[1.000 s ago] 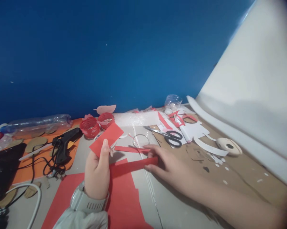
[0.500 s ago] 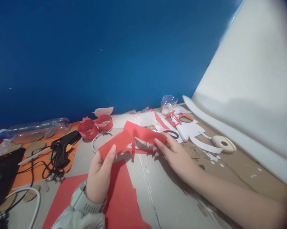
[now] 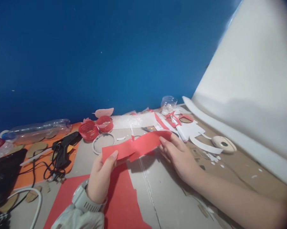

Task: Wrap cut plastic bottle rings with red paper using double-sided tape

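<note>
My left hand pinches a short red paper strip, thumb on top. Between the thumb and fingers of my right hand is the end of a longer, curved red paper strip. The two strips meet and overlap in the middle, above the table; whether they are stuck together I cannot tell. Beneath my left hand lies a large red paper sheet. A white ring, perhaps a tape roll, rests just beyond the left strip.
On the left are a black glue gun with its cord, orange paper and a clear plastic bottle. Two red paper-wrapped rings stand at the back. Paper scraps and a cream oval device lie right. A blue wall rises behind.
The right strip has swung down and turned flatter, its left end now meeting the left strip. The narrow red piece hanging between them no longer shows the same way. Both hands keep their grip.
</note>
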A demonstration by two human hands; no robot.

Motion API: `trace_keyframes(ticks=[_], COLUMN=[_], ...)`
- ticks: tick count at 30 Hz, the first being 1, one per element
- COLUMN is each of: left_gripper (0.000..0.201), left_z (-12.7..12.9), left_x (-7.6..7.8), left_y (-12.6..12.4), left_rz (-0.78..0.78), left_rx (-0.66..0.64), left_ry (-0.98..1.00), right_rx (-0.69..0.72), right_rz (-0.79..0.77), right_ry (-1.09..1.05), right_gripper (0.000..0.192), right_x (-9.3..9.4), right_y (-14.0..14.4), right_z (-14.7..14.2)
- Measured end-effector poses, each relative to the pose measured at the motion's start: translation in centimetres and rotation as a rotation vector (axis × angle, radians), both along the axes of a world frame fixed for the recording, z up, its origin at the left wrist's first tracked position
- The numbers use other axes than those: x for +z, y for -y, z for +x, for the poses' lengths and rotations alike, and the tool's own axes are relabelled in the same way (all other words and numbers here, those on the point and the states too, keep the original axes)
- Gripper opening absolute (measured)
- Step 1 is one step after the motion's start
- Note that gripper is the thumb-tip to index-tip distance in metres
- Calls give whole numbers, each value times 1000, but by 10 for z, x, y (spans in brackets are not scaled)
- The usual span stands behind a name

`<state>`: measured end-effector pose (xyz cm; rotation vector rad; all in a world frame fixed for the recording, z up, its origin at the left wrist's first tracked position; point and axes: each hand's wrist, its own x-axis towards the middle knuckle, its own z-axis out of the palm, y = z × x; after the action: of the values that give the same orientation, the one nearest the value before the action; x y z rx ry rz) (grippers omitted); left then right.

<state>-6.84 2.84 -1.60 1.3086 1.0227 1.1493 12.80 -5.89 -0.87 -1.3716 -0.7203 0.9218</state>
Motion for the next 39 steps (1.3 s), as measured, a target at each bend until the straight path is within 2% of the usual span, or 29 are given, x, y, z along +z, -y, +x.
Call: trace_keyframes(ticks=[5,12,15,25,31,39], left_gripper=[23,14,18,29,29,34], left_z=[1,2,2,5,2,-3], left_x=[3,4,4,11,12,13], left_y=[0,-2,-4,-1,-7,-14], left_rz=[-129,-174,-157,-52,51,108], left_rx=[-131,-172,-172,-60,2,118], left_ry=[129,213,190,-51,-178,-271], right_rx=[-17,0,5,25,39,195], right_rz=[29,40,31,-35,-51,-54], right_ry=[-40,-56,-52,13,83,209], right_gripper=[26,27,27,21,18,12], right_x=[0,0,1,0,5,7], right_y=[-3,-4,-5,1,1,1], right_z=[1,1,0,0,-2,-5])
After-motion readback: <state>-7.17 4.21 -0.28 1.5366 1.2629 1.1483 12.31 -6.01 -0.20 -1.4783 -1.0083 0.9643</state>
